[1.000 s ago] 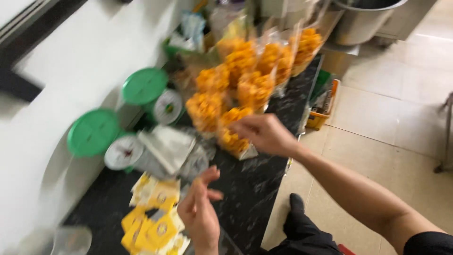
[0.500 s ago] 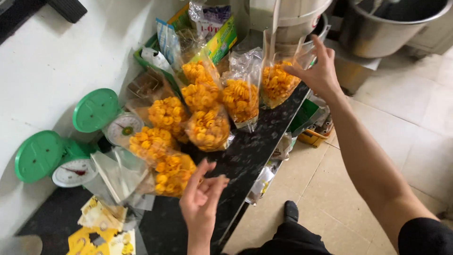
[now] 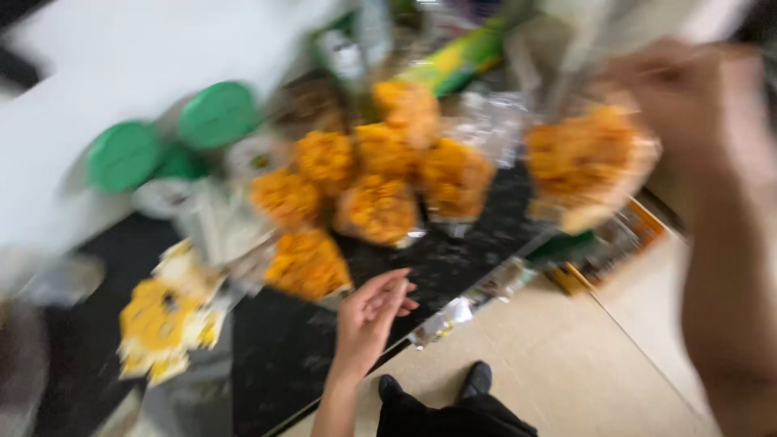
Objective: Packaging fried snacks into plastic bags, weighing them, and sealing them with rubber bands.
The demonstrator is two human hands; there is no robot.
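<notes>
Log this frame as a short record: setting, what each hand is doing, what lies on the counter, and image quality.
setting: dark speckled stone counter against a white wall, beige tiled floor below
right hand: right hand raised, gripping the top of a clear plastic bag of orange snacks, lifted off the counter
left hand: left hand empty, fingers loosely curled, above the counter edge
counter: cluster of filled clear snack bags; two round green lids; yellow printed packets
image quality: heavy motion blur; fine detail unreadable
</notes>
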